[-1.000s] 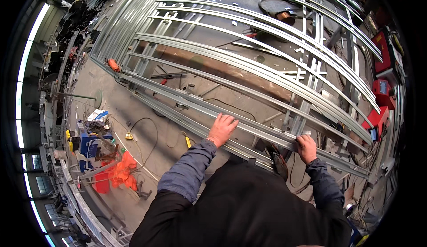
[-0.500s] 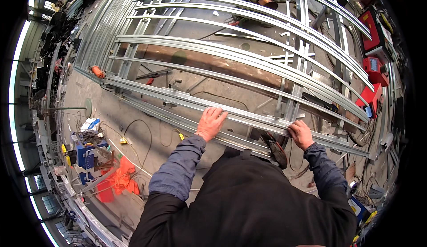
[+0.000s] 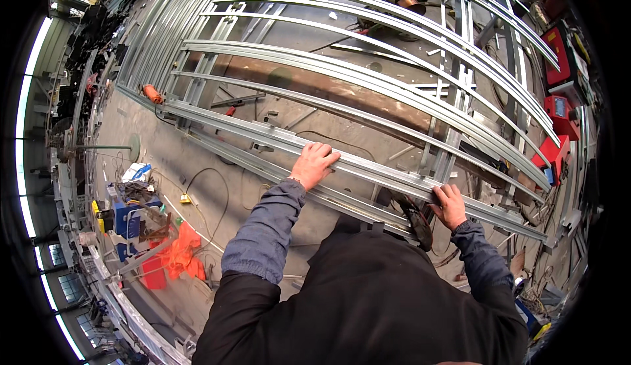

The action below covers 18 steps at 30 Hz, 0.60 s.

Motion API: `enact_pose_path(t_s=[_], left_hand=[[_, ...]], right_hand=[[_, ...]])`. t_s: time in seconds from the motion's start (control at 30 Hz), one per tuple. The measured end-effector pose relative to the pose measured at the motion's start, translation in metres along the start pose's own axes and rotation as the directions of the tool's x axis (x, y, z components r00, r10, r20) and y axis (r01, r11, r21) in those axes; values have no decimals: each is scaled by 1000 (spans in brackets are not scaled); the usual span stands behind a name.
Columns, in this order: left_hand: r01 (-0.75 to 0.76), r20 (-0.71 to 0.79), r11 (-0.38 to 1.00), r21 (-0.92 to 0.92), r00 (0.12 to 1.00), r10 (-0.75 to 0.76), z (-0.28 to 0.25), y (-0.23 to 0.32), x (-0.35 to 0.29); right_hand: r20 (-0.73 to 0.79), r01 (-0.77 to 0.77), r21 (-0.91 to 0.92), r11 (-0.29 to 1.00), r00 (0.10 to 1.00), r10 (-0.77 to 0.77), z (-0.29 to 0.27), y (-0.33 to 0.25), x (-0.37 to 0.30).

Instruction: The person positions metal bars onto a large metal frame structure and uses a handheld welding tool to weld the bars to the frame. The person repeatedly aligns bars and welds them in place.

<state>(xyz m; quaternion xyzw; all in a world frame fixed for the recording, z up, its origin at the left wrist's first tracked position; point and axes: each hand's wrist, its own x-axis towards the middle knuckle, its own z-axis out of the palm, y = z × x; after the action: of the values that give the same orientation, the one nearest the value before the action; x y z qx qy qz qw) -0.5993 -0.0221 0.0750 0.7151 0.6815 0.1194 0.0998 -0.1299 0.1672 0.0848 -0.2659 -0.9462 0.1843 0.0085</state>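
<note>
A long silvery metal rail (image 3: 388, 176) runs crosswise in front of me, along the near side of a frame of similar profiles. My left hand (image 3: 314, 166) is closed over its near edge, around mid-length, fingertips on the top. Farther right, my right hand (image 3: 449, 206) grips the same rail, with its fingers bent over the edge and its thumb hidden. Below and nearer to me lies another long rail (image 3: 243, 160). Beyond my hands, several thin parallel rails (image 3: 296, 95) rest across the supports.
An orange-bodied power tool (image 3: 152, 94) sits at the rail's left end. Red machines (image 3: 556, 49) stand at the far right. A blue box (image 3: 128, 219) and orange cloth (image 3: 183, 252) are on the left. Cables (image 3: 227, 191) trail over the floor. A dark shoe (image 3: 419, 224) shows under the frame.
The view has turned slightly, so the frame appears tilted more down to the right. Both hands stay on the same rail, in about the same places.
</note>
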Motion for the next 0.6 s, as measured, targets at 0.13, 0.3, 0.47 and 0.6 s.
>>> enact_pose_path(t_s=[0.13, 0.3, 0.47, 0.6], left_hand=[[21, -39, 1000, -8, 999, -22, 7, -5, -7], [53, -59, 998, -27, 997, -55, 5, -7, -14], [41, -21, 997, 72, 999, -39, 3, -14, -26], [19, -125, 991, 133, 992, -2, 11, -39, -42]], right_hand=[[-28, 1, 1, 1000, 1000, -1, 0, -8, 4], [-15, -56, -11, 998, 998, 56, 5, -16, 2], [-160, -4, -12, 1000, 987, 2, -5, -59, 17], [-195, 60, 47, 997, 980, -50, 1, -154, 65]])
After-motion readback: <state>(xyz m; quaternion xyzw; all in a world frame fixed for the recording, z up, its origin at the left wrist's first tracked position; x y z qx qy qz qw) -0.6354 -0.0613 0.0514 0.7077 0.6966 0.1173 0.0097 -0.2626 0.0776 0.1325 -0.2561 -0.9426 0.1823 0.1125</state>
